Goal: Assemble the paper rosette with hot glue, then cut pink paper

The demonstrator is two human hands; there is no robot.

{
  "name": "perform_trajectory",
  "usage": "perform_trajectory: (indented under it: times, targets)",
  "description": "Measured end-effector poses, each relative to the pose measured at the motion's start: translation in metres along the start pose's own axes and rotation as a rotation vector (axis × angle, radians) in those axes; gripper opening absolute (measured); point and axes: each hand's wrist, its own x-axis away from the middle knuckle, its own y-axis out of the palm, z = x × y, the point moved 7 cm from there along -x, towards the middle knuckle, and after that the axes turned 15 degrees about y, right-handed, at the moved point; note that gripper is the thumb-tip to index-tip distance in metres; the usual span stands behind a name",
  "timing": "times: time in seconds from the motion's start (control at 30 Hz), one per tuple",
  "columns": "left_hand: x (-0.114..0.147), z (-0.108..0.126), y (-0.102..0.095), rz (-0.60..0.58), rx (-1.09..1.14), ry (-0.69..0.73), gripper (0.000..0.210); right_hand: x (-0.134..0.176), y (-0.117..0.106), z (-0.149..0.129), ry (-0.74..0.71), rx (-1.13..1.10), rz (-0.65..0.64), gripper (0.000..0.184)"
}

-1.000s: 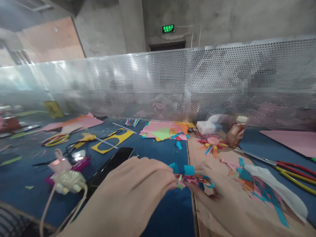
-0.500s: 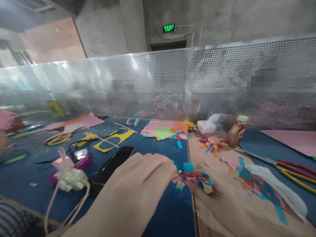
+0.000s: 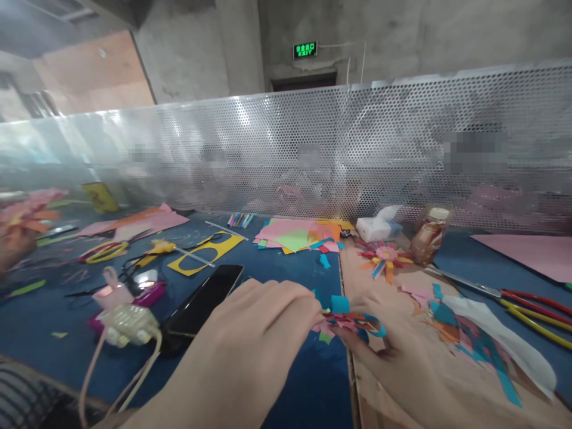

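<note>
Between my two hands, above the seam of the table, is a paper flower (image 3: 346, 322) of pink, orange, green and blue strips, some curled into loops. My left hand (image 3: 268, 322) pinches its left side; the fingertips are partly hidden behind the knuckles. On the right side my right hand (image 3: 393, 351) grips it, thumb underneath and fingers behind the blue loop. Beyond my right hand lies a finished-looking paper flower (image 3: 385, 255) with a pink centre. A black phone (image 3: 203, 304) lies just left of my left hand.
Scissors (image 3: 500, 293) and paper scraps (image 3: 465, 328) lie to the right. Behind stand a bottle (image 3: 431, 235) and tissue pack (image 3: 378, 229). Stacked coloured paper (image 3: 290, 234) is at the back. Left are a plug with cables (image 3: 129, 325), a glue gun (image 3: 156, 249) and another person's hand (image 3: 18, 253).
My hands and the paper flower stay almost in place. At the far left, the other person's hand has come further into view, holding a pink and orange paper flower.
</note>
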Motion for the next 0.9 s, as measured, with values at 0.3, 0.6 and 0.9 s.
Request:
perform_trajectory:
  times: [0.3, 0.6, 0.9]
  targets:
    - [-0.0045, 0.0026, -0.0021, -0.031, 0.024, -0.004, 0.033, 0.0005, 0.0013, 0.0013, 0.031, -0.022, -0.042, 0.004]
    - [0.0027, 0.0022, 0.0037, -0.034, -0.003, -0.018, 0.032, -0.0004, 0.0021, 0.0012, 0.034, -0.009, -0.059, 0.004]
    - [-0.0051, -0.0007, 0.0007, 0.006, -0.017, -0.023, 0.034, 0.0012, 0.0006, 0.0007, 0.027, -0.028, -0.036, 0.003]
